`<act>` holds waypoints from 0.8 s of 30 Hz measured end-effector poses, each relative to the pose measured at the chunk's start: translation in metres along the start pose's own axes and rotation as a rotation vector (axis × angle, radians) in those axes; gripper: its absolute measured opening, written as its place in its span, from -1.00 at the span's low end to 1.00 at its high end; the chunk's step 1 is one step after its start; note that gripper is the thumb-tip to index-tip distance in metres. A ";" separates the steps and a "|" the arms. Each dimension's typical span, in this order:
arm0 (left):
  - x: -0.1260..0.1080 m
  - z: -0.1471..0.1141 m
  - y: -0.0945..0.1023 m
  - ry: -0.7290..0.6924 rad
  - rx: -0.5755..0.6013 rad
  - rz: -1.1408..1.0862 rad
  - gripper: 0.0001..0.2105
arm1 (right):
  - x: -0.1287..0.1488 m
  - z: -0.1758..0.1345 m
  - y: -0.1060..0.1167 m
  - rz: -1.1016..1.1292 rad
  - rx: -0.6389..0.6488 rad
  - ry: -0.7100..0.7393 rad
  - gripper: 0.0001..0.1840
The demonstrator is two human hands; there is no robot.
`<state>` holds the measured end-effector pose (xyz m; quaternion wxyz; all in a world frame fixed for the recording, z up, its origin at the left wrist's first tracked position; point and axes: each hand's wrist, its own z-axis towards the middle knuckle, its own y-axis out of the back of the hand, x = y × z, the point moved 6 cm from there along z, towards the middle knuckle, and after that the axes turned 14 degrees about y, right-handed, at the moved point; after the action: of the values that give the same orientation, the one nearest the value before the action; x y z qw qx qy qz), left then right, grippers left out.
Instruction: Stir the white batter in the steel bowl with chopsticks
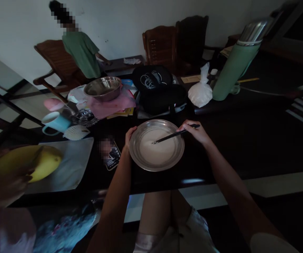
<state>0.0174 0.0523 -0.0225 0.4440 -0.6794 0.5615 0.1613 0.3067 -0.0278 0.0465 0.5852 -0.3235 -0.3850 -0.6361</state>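
Note:
A round metal bowl (134, 156) stands on the dark table in front of me, with a pale, milky liquid (158, 149) inside. My left hand (130, 136) grips the bowl's left rim, fingers closed on it. In my right hand (193, 131) is a pair of dark chopsticks (171, 135), held over the bowl's right edge. Their tips dip into the liquid near its middle. A lit phone (112, 158) lies just left of the bowl, by my left forearm.
At left, another person's hand (21, 181) holds a large yellow bowl-like thing (47, 160) over a pale mat (74, 165). Behind stand a blue mug (57, 122), a metal basin (102, 88), a black case (159, 95), a tied bag of white powder (201, 93) and a green thermos (233, 68). A person in green (81, 52) stands beyond.

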 end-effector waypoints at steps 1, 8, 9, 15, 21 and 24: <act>0.001 -0.001 -0.001 0.021 -0.009 -0.011 -0.84 | -0.001 0.000 0.005 0.005 -0.048 -0.006 -0.56; 0.001 -0.006 -0.003 0.053 -0.094 -0.024 -0.80 | 0.003 -0.001 -0.006 0.027 0.075 -0.002 -0.56; 0.001 -0.006 -0.003 0.054 -0.088 -0.028 -0.80 | 0.004 0.000 -0.007 0.022 0.078 0.000 -0.57; 0.001 -0.001 0.000 0.045 -0.076 -0.002 -0.84 | 0.000 -0.001 0.010 0.014 -0.095 -0.037 -0.54; 0.003 0.002 0.004 0.020 -0.057 0.007 -0.83 | 0.003 0.000 -0.005 0.012 0.077 0.004 -0.58; 0.004 0.002 0.003 0.016 -0.053 0.007 -0.82 | 0.001 0.000 0.004 -0.019 -0.029 0.001 -0.58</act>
<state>0.0163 0.0519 -0.0281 0.4209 -0.6903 0.5627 0.1721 0.3106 -0.0281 0.0482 0.5747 -0.3278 -0.3784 -0.6474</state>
